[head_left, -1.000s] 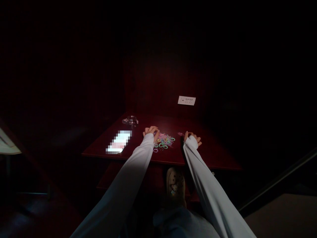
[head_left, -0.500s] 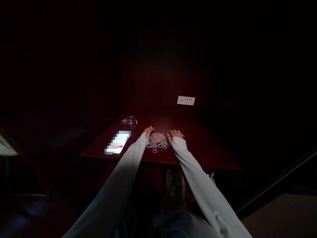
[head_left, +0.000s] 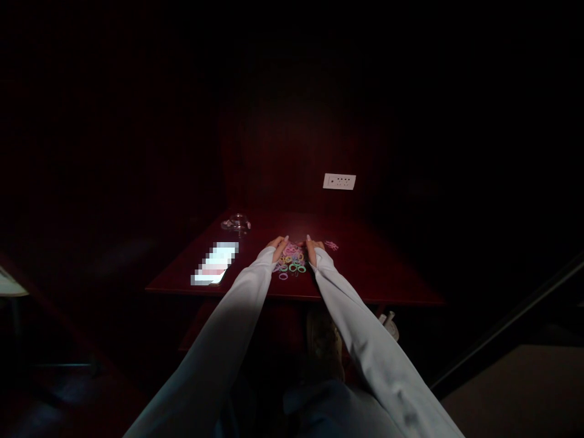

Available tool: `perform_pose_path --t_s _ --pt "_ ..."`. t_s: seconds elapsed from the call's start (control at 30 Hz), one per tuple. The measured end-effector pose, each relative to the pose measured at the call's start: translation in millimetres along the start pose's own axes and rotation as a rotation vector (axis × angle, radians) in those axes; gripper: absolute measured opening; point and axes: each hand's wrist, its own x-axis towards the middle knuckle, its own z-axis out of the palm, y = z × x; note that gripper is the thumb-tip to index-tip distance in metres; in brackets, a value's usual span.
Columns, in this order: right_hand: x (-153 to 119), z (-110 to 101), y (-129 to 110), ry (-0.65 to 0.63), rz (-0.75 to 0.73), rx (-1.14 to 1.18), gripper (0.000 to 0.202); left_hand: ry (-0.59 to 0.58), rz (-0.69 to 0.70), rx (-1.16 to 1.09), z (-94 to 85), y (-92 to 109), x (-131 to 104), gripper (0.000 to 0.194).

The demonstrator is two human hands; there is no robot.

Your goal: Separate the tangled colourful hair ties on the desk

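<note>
The person's left hand (head_left: pixel 278 248) and right hand (head_left: pixel 314 250) lie on the dark red tabletop (head_left: pixel 374 267), one on each side of a small heap of coloured elastic bands (head_left: pixel 291 258). Both hands are flat and open, fingers stretched toward the far side, their inner edges touching the heap, and neither holds anything. The heap sits between them near the middle of the tabletop, with a single band (head_left: pixel 283 276) lying loose just on its near side. A few pink bands (head_left: pixel 331 245) lie apart, just right of the right hand. To the left of the left hand lies a lit phone (head_left: pixel 214 271), and beyond it, toward the far left corner, stands a glass ashtray (head_left: pixel 236 223). A white socket plate (head_left: pixel 339 181) is set in the dark wall behind.
</note>
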Motion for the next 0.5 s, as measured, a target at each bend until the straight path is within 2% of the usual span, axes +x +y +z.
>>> perform_pose_path --t_s 0.1,0.23,0.5 --pt "-2.3 -5.4 -4.2 0.016 0.035 0.117 0.072 -0.051 -0.052 -0.086 -2.8 0.9 1.9 0.040" --pt "-6.6 -8.8 -12.4 0.038 0.056 0.160 0.075 -0.018 -0.046 -0.081 -4.7 3.0 3.4 0.039" --pt "-9.2 -11.0 -17.0 -0.013 0.028 0.041 0.070 -0.010 0.055 0.023 -4.9 5.8 0.5 0.040"
